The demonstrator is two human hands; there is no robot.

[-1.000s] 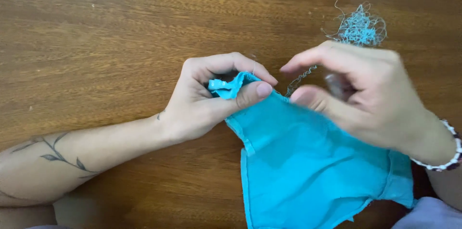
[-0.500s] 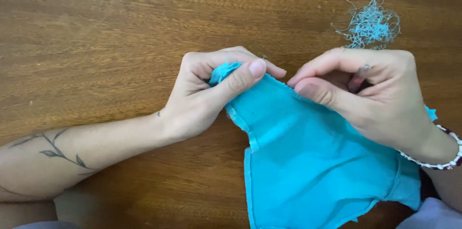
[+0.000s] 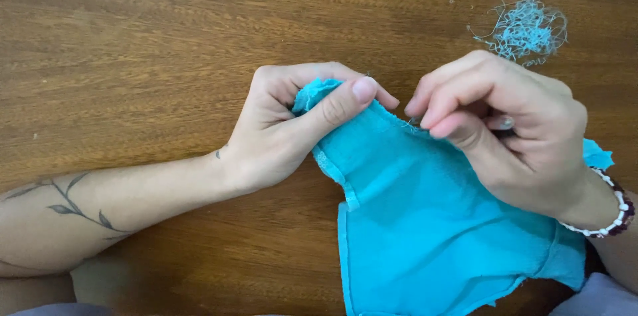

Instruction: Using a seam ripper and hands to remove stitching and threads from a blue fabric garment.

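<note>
The left hand (image 3: 292, 130) is closed on the upper left corner of the turquoise cloth (image 3: 425, 223), with the thumb pressing the bunched edge against the curled fingers. The right hand (image 3: 505, 136) is pinched nearly shut, fingertips meeting at the cloth's frayed top edge just beside the left thumb. The cloth lies flat on the wooden desk (image 3: 146, 57) toward its near right corner, with a tuft of loose blue threads (image 3: 528, 27) near the far right edge.

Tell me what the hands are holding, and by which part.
Left hand pinches the turquoise cloth at its bunched top corner; right hand pinches along the frayed top edge.
</note>
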